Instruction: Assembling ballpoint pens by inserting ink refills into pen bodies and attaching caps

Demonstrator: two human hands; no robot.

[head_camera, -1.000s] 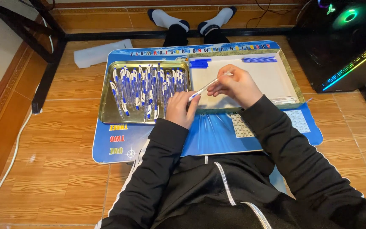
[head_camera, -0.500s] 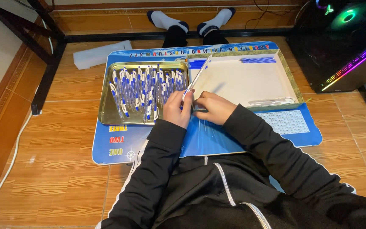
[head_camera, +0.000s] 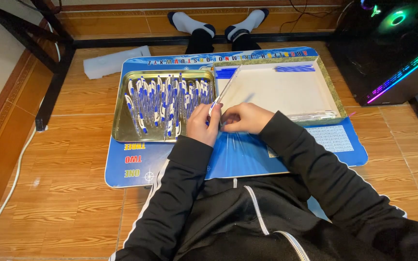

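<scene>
I see a wooden plank floor (head_camera: 64, 203) carrying everything here. Directly on it lies a blue mat (head_camera: 247, 159) printed with letters and words. On the mat, to the left, sits a metal tray (head_camera: 122, 130) filled with blue-and-white pens (head_camera: 163, 104); just beside it on the right rests a shallow white-bottomed tray (head_camera: 286, 92). A white foam piece (head_camera: 114, 60) lies on the floor beyond the mat's far left corner, and a dark computer case (head_camera: 388, 48) stands at the right.

I sit on wood floor (head_camera: 64, 208); black table legs (head_camera: 49, 72) at left, glowing computer tower (head_camera: 388, 48) at right (rainbow lights), white cable (head_camera: 6, 193).
</scene>
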